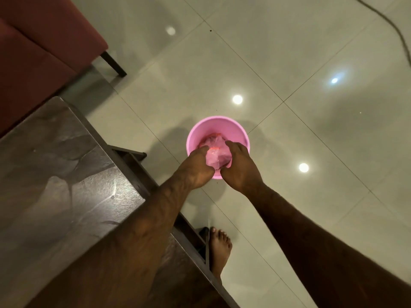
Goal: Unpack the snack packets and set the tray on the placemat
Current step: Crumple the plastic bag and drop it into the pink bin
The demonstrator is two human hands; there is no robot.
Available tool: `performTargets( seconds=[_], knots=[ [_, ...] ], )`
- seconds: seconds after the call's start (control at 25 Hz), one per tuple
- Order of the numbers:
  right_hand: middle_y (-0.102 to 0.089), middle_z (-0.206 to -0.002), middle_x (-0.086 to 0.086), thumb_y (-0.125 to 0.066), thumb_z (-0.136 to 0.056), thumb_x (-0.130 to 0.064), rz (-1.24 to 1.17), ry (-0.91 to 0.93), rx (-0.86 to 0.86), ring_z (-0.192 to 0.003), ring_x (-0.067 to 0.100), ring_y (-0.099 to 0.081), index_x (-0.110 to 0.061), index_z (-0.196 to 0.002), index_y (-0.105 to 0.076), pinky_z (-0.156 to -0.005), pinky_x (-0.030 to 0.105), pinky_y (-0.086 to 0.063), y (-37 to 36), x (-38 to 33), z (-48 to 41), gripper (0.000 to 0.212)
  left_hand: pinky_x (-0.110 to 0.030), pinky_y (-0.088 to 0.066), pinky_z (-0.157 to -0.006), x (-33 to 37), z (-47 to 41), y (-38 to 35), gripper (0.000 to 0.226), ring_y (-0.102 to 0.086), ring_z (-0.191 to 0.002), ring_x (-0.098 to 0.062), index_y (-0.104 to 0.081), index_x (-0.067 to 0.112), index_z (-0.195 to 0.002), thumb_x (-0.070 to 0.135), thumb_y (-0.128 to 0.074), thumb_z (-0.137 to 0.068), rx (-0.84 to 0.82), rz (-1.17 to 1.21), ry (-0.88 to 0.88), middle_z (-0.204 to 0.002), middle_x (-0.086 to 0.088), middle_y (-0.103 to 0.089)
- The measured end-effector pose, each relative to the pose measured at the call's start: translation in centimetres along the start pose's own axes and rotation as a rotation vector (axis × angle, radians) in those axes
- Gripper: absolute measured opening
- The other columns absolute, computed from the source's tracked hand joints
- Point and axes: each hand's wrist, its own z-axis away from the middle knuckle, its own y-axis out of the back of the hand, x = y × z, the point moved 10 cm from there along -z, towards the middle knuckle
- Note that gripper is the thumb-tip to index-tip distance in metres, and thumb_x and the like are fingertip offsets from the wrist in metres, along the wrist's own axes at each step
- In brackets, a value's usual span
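A pink bucket point(219, 127) stands on the tiled floor in the middle of the head view. Over its mouth is a crumpled clear plastic wrapper point(216, 152) with some red print. My left hand point(198, 167) grips the wrapper's left side with curled fingers. My right hand point(240, 165) grips its right side, fingers reaching down into the bucket. Both hands are inside the bucket's near rim. No tray, placemat or snack packets show in this view.
A dark wooden table point(62, 174) fills the lower left, its edge close to my left forearm. A maroon sofa point(37, 52) stands at the upper left. My bare foot point(219, 247) is on the glossy floor. A cable point(393, 25) runs across the top right.
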Motion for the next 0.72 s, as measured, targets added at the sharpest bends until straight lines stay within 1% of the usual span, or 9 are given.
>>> performTargets(
  seconds=[0.04,0.08,0.2,0.32,0.4,0.48,0.6,0.72],
  knots=[
    [-0.039,-0.16,0.01,-0.069,-0.086,-0.007,0.003,0.016,0.0,-0.144,0.033,-0.044,-0.01,-0.158,-0.035,-0.112,0.046,-0.047,0.2,-0.6,0.7,0.08,-0.039,-0.045,-0.108,0.3,1.1,0.2,0.07,-0.051,-0.131,-0.031,-0.036,0.013,-0.154,0.003,-0.058,-0.089,0.005,-0.023,-0.017,-0.15,-0.012,-0.049],
    [-0.04,-0.159,0.011,-0.07,-0.086,-0.009,0.011,0.032,0.004,-0.143,0.033,-0.046,-0.011,-0.158,-0.036,-0.112,0.048,-0.048,0.6,-1.4,1.6,0.08,-0.04,-0.043,-0.111,0.7,2.4,0.6,0.068,-0.05,-0.133,-0.032,-0.038,0.012,-0.153,0.001,-0.059,-0.088,0.013,-0.038,-0.037,-0.15,-0.012,-0.049],
    [-0.042,-0.158,0.01,-0.072,-0.084,-0.006,0.068,0.085,0.005,-0.141,0.034,-0.047,-0.012,-0.157,-0.037,-0.11,0.047,-0.05,2.0,-3.8,5.0,0.082,-0.035,-0.043,-0.109,1.6,7.0,2.0,0.068,-0.05,-0.132,-0.031,-0.039,0.012,-0.151,0.003,-0.063,-0.087,0.04,-0.088,-0.081,-0.149,-0.013,-0.047],
    [-0.045,-0.156,0.008,-0.077,-0.082,-0.007,0.12,0.137,0.009,-0.137,0.033,-0.051,-0.014,-0.156,-0.04,-0.106,0.043,-0.05,3.9,-6.4,9.1,0.083,-0.033,-0.038,-0.112,2.1,12.0,3.8,0.074,-0.043,-0.14,-0.026,-0.031,0.015,-0.156,0.009,-0.064,-0.089,0.067,-0.117,-0.099,-0.158,-0.008,-0.036],
    [-0.046,-0.154,0.007,-0.079,-0.081,-0.009,0.158,0.175,0.004,-0.135,0.032,-0.053,-0.017,-0.154,-0.042,-0.103,0.04,-0.051,5.0,-9.0,12.1,0.083,-0.034,-0.039,-0.113,2.4,16.2,5.9,0.076,-0.041,-0.142,-0.024,-0.029,0.019,-0.156,0.012,-0.064,-0.09,0.128,-0.114,-0.12,-0.16,-0.004,-0.032],
    [-0.046,-0.154,0.004,-0.079,-0.081,-0.011,0.182,0.209,-0.007,-0.135,0.031,-0.052,-0.02,-0.154,-0.041,-0.102,0.04,-0.051,5.9,-12.1,15.4,0.082,-0.035,-0.039,-0.114,2.2,20.7,8.6,0.076,-0.039,-0.144,-0.023,-0.027,0.022,-0.157,0.014,-0.063,-0.09,0.202,-0.128,-0.13,-0.163,-0.001,-0.029],
    [-0.048,-0.151,0.001,-0.078,-0.081,-0.015,0.207,0.279,-0.052,-0.134,0.029,-0.052,-0.023,-0.153,-0.042,-0.103,0.043,-0.053,5.5,-17.8,20.2,0.081,-0.039,-0.034,-0.119,0.2,27.5,12.6,0.08,-0.029,-0.151,-0.023,-0.022,0.023,-0.159,0.02,-0.062,-0.09,0.296,-0.142,-0.111,-0.168,-0.001,-0.021],
    [-0.047,-0.155,-0.001,-0.078,-0.084,-0.029,0.255,0.34,-0.087,-0.138,0.029,-0.05,-0.026,-0.155,-0.038,-0.11,0.056,-0.048,3.6,-23.1,24.4,0.082,-0.044,-0.035,-0.118,-3.2,33.8,16.0,0.086,-0.026,-0.153,-0.025,-0.019,0.028,-0.16,0.032,-0.066,-0.088,0.37,-0.131,-0.05,-0.169,0.0,-0.018]
  ],
)
